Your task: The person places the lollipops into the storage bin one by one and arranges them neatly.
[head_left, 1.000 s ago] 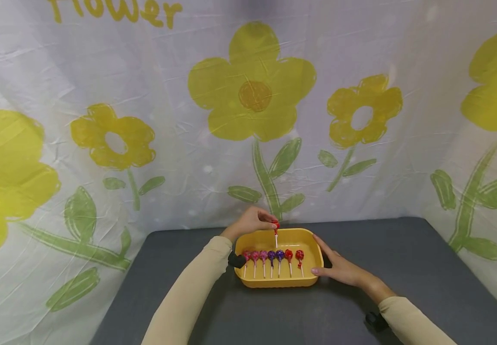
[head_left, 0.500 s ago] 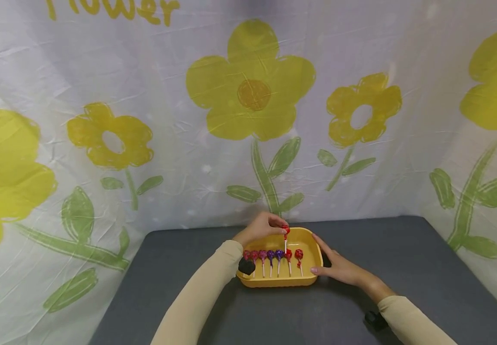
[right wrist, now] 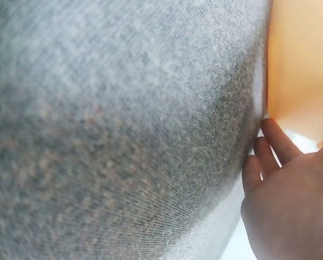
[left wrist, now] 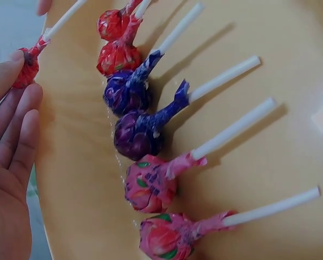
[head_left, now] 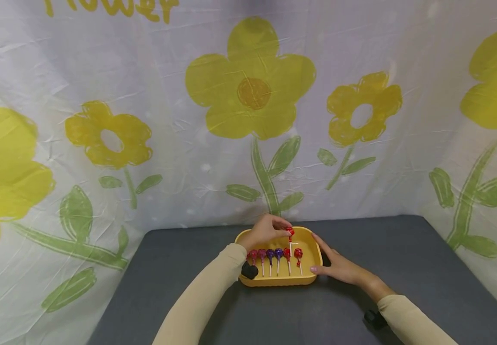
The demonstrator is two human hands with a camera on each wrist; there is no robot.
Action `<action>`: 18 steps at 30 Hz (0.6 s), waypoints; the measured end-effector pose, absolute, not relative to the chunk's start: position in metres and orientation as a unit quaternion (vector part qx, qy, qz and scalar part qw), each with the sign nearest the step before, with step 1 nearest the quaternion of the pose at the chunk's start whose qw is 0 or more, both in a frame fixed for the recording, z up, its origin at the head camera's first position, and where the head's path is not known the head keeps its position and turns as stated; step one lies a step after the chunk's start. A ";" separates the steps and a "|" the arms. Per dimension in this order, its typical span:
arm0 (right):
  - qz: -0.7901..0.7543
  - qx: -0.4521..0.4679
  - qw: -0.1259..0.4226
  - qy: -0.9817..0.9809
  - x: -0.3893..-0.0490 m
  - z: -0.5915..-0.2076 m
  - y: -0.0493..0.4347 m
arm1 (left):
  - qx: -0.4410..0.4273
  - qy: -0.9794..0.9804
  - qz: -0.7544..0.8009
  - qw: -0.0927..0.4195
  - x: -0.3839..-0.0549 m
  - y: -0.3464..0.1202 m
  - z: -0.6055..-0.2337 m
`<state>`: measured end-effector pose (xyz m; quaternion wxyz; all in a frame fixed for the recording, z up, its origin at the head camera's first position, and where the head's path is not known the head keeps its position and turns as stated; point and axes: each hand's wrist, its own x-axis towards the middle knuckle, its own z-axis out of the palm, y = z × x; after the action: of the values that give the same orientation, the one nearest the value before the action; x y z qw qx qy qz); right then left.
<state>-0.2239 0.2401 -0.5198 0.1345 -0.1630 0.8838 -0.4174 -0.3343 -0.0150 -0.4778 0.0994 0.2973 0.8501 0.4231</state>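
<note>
My left hand (head_left: 267,230) pinches a red-wrapped lollipop (left wrist: 28,70) by its candy head, above the far part of a yellow tray (head_left: 276,282). The white stick of that lollipop points down toward the row below. Within the tray lies a row of lollipops with sticks toward me: pink ones (left wrist: 150,184) at left, two purple ones (left wrist: 138,134) in the middle, then a red one (head_left: 287,254) and another red one (head_left: 298,253) set apart at right. Part of the row's left end hides behind my left wrist. With fingers extended, my right hand (head_left: 340,266) rests against the tray's right end.
The tray stands on a dark grey table (head_left: 179,278) near its back edge. Behind it hangs a white curtain (head_left: 179,191) printed with yellow flowers. A black wrist device (head_left: 375,319) sits on the right wrist, and another (head_left: 249,270) on the left.
My left hand has carried the red lollipop to the right and slightly down, over the red end of the row. My right hand has stayed on the tray.
</note>
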 end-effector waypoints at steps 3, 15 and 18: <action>-0.418 -0.164 0.134 0.883 -0.224 -0.520 0.240 | 0.298 0.851 0.419 0.104 -0.332 -0.013 -0.476; -0.416 -0.167 0.132 0.884 -0.224 -0.523 0.241 | 0.306 0.849 0.410 0.129 -0.333 -0.006 -0.481; -0.415 -0.165 0.133 0.885 -0.224 -0.523 0.242 | 0.317 0.847 0.405 0.139 -0.332 -0.003 -0.482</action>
<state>-0.2241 0.2417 -0.5226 0.1326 -0.1652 0.8850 -0.4145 -0.3325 -0.0028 -0.4815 0.1386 0.3167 0.8466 0.4046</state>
